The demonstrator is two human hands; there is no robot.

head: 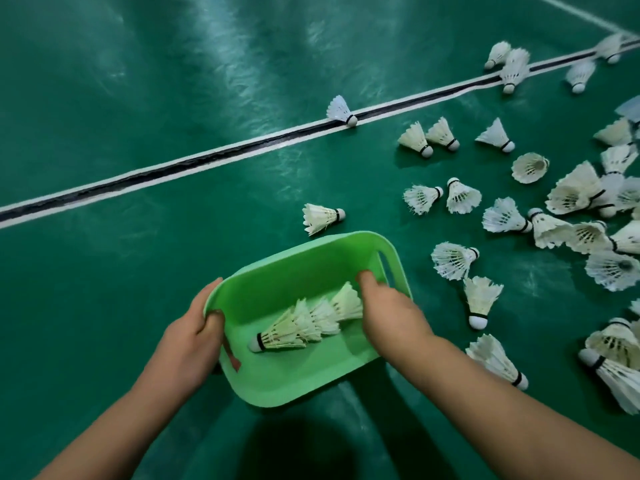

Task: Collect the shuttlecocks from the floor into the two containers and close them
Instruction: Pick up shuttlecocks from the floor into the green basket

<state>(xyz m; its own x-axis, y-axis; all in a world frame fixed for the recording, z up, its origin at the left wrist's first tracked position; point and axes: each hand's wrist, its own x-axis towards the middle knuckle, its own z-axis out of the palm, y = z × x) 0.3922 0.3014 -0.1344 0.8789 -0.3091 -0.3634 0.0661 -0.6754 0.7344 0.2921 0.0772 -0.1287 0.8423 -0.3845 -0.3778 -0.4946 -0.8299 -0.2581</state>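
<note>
Even, moderately bright overhead light. Pale streaky glare on green court floor (214,57), strongest upper centre. Dark soft-edged shadow on floor at bottom centre, below green basket (304,386); short soft shadows beside scattered shuttlecocks (450,199). Wide-angle distortion: court line (242,147) bows slightly, shuttlecocks at right edge stretched and smeared. Centre reasonably sharp; feather detail soft, compression-smoothed. Forearms at bottom corners slightly blurred. Colours saturated, green cast overall.

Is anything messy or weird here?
Yes. Lots of shuttlecocks lie scattered over the floor to the right, some piled up. Only one nested row is in the green container, which both hands hold tilted.
</note>
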